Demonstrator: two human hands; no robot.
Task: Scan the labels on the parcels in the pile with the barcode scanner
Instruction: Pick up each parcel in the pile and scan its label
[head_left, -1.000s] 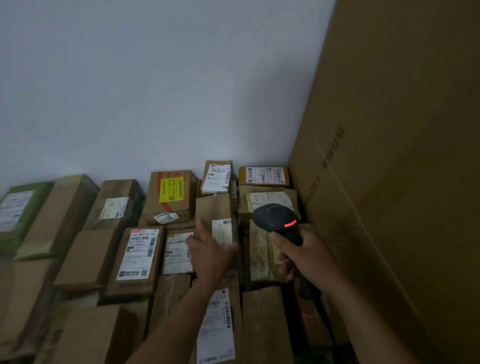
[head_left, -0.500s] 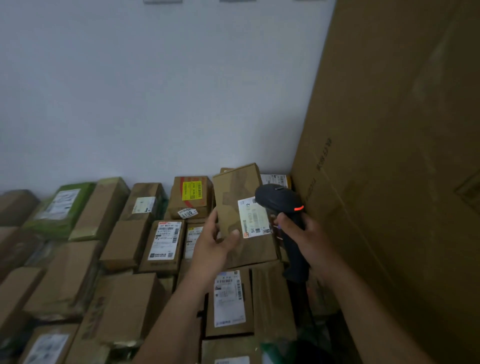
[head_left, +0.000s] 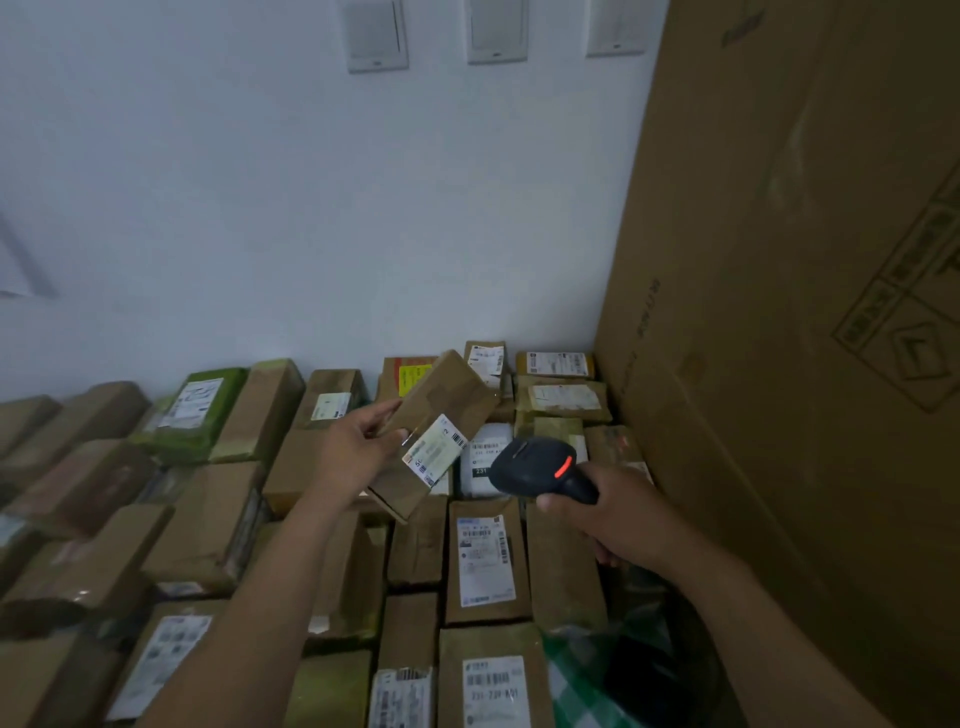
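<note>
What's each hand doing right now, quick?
Left hand: holding a brown parcel, raised and tilted.
Right hand: gripping the barcode scanner.

The left arm (head_left: 260, 597) comes in from 7 o'clock and points toward 1 o'clock; the left hand (head_left: 358, 457) grips a parcel (head_left: 441, 395) between thumb and fingers. The right arm (head_left: 753, 623) comes in from 5 o'clock and points toward 10 o'clock, with the right hand (head_left: 618, 514) curled round a scanner (head_left: 524, 462).
</note>
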